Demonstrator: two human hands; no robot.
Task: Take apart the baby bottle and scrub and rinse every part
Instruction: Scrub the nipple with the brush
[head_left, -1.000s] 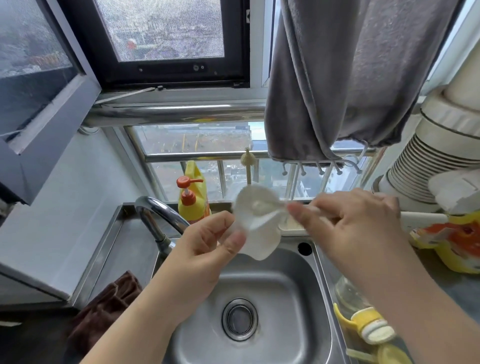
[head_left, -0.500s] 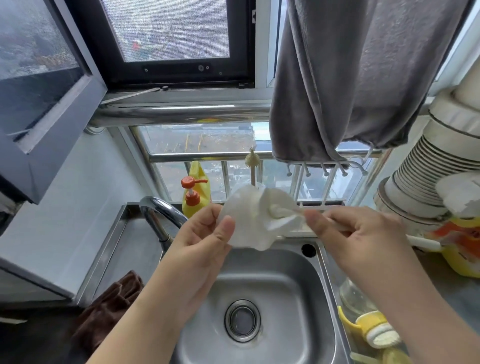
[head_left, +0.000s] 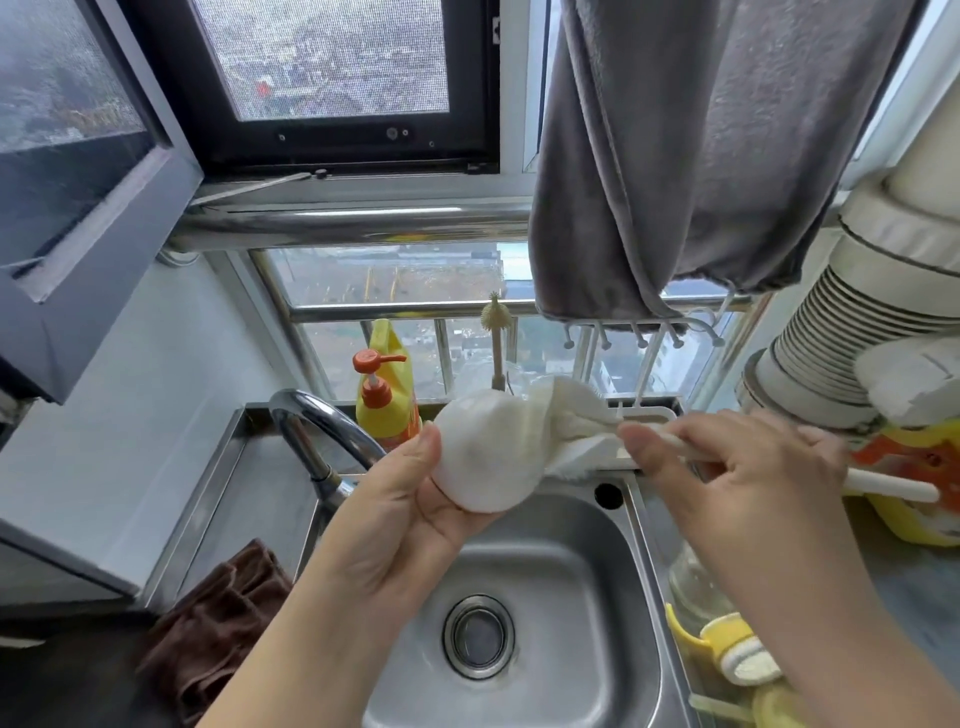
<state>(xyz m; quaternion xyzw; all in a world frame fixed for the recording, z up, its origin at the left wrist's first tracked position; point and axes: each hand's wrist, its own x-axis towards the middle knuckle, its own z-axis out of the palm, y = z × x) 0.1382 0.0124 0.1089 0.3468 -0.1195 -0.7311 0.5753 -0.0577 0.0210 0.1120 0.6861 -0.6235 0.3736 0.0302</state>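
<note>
Left hand (head_left: 410, 525) fingers cup white part (head_left: 483, 452) | right hand (head_left: 737, 467) grips brush handle (head_left: 883, 486), head hidden

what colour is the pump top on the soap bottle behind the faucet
Orange, on a yellow soap bottle; the pump top shows plainly in the head view.

Soft grey daylight pours in through the window (head_left: 337, 57), so no hard shadows. Steel sink (head_left: 587, 551) shows mild glare. Wide-angle lens bends the edges heavily; both hands look a bit motion-smeared.
</note>
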